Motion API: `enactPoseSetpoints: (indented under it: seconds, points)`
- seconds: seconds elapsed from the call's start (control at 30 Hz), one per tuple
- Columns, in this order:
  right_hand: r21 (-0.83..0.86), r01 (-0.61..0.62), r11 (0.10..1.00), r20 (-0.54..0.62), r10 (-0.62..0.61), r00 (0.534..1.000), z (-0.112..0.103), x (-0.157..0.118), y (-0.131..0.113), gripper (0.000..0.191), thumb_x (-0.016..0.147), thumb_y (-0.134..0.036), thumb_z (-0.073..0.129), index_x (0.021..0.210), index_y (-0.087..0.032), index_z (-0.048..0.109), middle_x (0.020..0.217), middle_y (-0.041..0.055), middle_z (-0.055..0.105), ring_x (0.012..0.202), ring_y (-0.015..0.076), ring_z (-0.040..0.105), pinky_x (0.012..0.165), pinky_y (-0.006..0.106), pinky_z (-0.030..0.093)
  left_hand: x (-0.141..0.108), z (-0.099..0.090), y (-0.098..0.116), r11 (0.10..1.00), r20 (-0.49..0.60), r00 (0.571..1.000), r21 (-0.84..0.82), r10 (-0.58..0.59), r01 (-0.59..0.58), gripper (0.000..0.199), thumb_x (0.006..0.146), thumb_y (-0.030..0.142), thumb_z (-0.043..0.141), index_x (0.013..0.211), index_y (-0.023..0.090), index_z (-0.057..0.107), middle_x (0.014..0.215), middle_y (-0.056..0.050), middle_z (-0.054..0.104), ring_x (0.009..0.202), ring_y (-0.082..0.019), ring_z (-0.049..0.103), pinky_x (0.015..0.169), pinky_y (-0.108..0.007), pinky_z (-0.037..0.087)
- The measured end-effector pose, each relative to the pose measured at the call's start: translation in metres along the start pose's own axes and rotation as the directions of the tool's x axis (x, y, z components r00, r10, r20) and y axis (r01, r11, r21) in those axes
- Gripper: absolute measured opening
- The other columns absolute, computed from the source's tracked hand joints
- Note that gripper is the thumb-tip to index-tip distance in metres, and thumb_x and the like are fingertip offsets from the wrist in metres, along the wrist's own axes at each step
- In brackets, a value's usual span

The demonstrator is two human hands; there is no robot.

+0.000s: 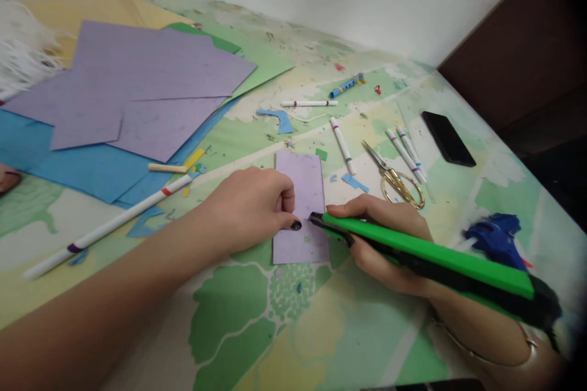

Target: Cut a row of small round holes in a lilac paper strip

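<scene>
A small purple paper rectangle [308, 180] lies upright in the view on the patterned tablecloth. My left hand [252, 208] rests over its left edge, fingers curled and thumb pressed on the paper, holding it. From the right, my right hand [389, 244] is closed around a long green-and-black tool [426, 250]. The tool's narrow black tip is over the paper's right half, just right of my left thumb. Whether the tip touches the paper cannot be made out. A tiny green scrap lies on the paper below the tip.
Large purple sheets [147, 67] overlap blue and green ones at left, beside a long white stick [119, 222]. Gold-handled scissors [397, 180], markers [343, 145], a phone [448, 138] and a blue glue gun [498, 238] lie right. Another person's fingertip shows at the left edge.
</scene>
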State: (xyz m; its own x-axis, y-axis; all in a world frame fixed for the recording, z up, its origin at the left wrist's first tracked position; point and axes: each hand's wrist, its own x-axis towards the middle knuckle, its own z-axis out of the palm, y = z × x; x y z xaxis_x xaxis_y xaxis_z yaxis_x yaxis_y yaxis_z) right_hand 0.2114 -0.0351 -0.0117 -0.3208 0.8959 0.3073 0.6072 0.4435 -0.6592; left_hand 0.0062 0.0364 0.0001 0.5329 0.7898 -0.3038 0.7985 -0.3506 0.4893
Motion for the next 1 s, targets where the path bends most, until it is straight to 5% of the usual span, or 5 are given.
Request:
enactPoseSetpoints:
  seconds: [0.27,0.5,0.73,1.0]
  points:
    - [-0.007,-0.034,0.999,-0.013,0.034,0.999,0.0,0.002,-0.005,0.025,0.068,-0.011,0.056,0.09,-0.022,0.064,0.06,-0.0031,0.066,0.044,0.0098,0.055,0.045,0.022,0.042,-0.006,0.0,0.002,0.999,0.013,1.0,0.052,-0.004,0.003,0.016,0.075,0.037,0.059,0.068,0.023,0.057,0.065,0.001,0.059,0.061,-0.017,0.05,0.055,-0.03,0.031]
    - [0.116,-0.117,0.986,0.076,0.108,0.991,-0.007,0.002,0.004,0.019,0.074,-0.016,0.057,0.093,-0.02,0.062,0.073,0.002,0.07,0.056,0.0132,0.06,0.047,0.024,0.043,-0.012,-0.008,-0.004,0.99,0.194,0.975,0.072,0.108,-0.124,0.044,0.051,0.029,0.08,0.088,0.027,0.055,0.078,0.005,0.056,0.068,-0.016,0.052,0.054,-0.025,0.032]
    - [-0.017,-0.053,0.998,-0.018,0.053,0.998,-0.001,-0.002,-0.007,0.017,0.071,-0.011,0.059,0.085,-0.021,0.061,0.055,-0.0055,0.057,0.043,0.0071,0.045,0.043,0.02,0.038,-0.007,-0.006,-0.007,0.983,0.142,0.977,0.067,0.158,-0.169,0.045,0.052,0.036,0.083,0.084,0.027,0.052,0.068,0.008,0.053,0.06,-0.014,0.049,0.05,-0.025,0.029]
    - [0.222,-0.118,0.968,0.1,0.097,0.99,-0.015,0.006,0.017,0.026,0.08,-0.013,0.058,0.104,-0.02,0.066,0.088,0.0037,0.069,0.067,0.0136,0.065,0.057,0.023,0.052,-0.008,0.005,-0.004,0.966,0.054,0.984,0.187,0.172,-0.179,0.054,0.05,0.056,0.081,0.085,0.027,0.051,0.063,0.005,0.055,0.057,-0.017,0.05,0.048,-0.027,0.025]
